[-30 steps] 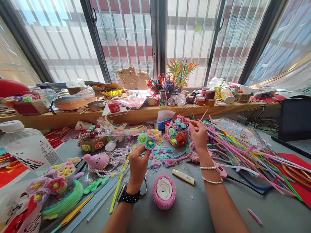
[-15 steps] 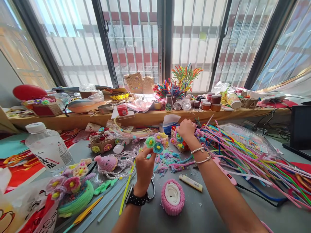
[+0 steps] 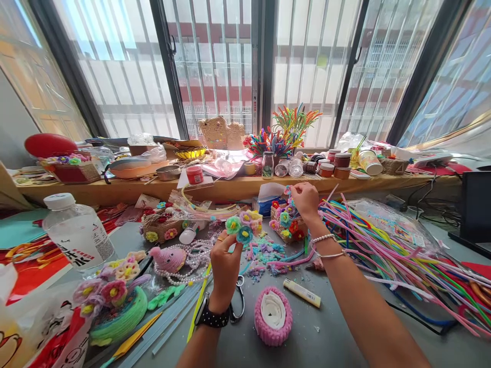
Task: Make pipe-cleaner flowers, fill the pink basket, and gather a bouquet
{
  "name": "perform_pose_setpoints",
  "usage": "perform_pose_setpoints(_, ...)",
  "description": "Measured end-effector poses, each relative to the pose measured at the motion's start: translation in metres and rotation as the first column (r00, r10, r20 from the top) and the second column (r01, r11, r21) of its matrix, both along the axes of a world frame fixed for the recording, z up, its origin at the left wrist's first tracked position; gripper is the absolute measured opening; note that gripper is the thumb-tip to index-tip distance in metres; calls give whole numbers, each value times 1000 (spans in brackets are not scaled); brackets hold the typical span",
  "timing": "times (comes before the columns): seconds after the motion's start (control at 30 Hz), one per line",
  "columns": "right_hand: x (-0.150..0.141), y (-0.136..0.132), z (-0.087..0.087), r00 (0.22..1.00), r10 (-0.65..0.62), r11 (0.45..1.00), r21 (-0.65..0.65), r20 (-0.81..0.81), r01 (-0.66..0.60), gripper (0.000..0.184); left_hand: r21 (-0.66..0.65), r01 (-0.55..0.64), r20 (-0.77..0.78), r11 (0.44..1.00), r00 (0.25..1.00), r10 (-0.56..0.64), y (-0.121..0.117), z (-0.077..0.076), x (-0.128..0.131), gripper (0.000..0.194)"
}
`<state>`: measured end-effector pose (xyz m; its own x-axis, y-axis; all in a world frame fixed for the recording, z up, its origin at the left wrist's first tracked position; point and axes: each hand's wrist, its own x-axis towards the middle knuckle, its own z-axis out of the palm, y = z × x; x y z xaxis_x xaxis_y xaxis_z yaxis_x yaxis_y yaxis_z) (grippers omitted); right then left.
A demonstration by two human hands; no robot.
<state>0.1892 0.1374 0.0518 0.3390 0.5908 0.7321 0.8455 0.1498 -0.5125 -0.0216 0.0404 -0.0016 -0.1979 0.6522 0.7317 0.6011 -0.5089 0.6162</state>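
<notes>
My left hand [image 3: 226, 260] pinches a small bunch of fuzzy pipe-cleaner flowers [image 3: 244, 234], with green, teal, yellow and pink blooms facing up. My right hand [image 3: 306, 200] is closed above a small basket [image 3: 287, 225] covered in colourful flowers. At its fingertips shows a small light-blue and pink flower [image 3: 288, 190]; its stem is hidden. A pink fuzzy oval container with a white lining [image 3: 273, 317] stands on the table between my forearms. Beside it lie a cream-coloured tube [image 3: 302, 293] and scissors [image 3: 238, 301], partly behind my left wrist.
Pipe cleaners [image 3: 387, 240] spread over the right side. Fuzzy scraps [image 3: 268, 255] lie in the middle. Pearl strings [image 3: 199, 255], a pink crocheted toy [image 3: 169, 258], a plastic bottle [image 3: 79, 232] and clear sticks [image 3: 172, 312] are on the left. Jars [image 3: 341, 161] line the windowsill.
My right hand has moved slightly up and right, and a small flower now shows at its fingertips. The pink glue gun is now hidden behind my right forearm. My left hand has barely moved.
</notes>
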Motion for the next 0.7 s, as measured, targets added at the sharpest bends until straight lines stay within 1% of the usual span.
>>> perform_pose_setpoints(0.1,1,-6,10,999,-6,998,58,-41,8,22,31,9,-9,999,1000,-9,-1,1,0,15)
perform_pose_setpoints(0.2,-3,-30,20,997,-18,988,153,-69,29,23,76,-25,-48,997,998,28,-3,3,-1,17)
perform_pose_setpoints(0.23,-5,-41,22,997,11,969,247,-82,10,21,90,-28,-64,996,997,34,-4,4,-1,18)
perform_pose_setpoints(0.27,-9,-54,24,995,57,950,312,-87,-27,20,102,-28,-77,994,996,36,-4,4,-1,18)
perform_pose_setpoints(0.3,-13,-66,24,989,97,938,343,-108,-55,20,111,-26,-86,994,996,35,-5,4,0,19)
perform_pose_setpoints(0.4,-25,-96,24,943,263,934,300,-204,-196,21,120,-18,-72,993,997,27,-6,3,1,15)
perform_pose_setpoints(0.5,-35,-110,23,891,379,913,256,-250,-317,20,77,10,26,997,1000,-12,-6,1,2,8)
perform_pose_setpoints(0.53,-37,-111,23,880,402,905,254,-254,-340,19,55,19,71,998,997,-23,-6,0,2,10)
perform_pose_setpoints(0.6,-38,-112,24,870,426,895,257,-250,-364,18,19,1,139,1000,990,-3,-6,-1,2,12)
perform_pose_setpoints(0.63,-39,-111,25,867,432,892,260,-247,-370,17,15,-20,150,1000,989,18,-6,-1,1,12)
perform_pose_setpoints(0.7,-39,-111,25,866,438,888,266,-242,-375,16,37,-46,121,998,992,41,-7,1,0,12)
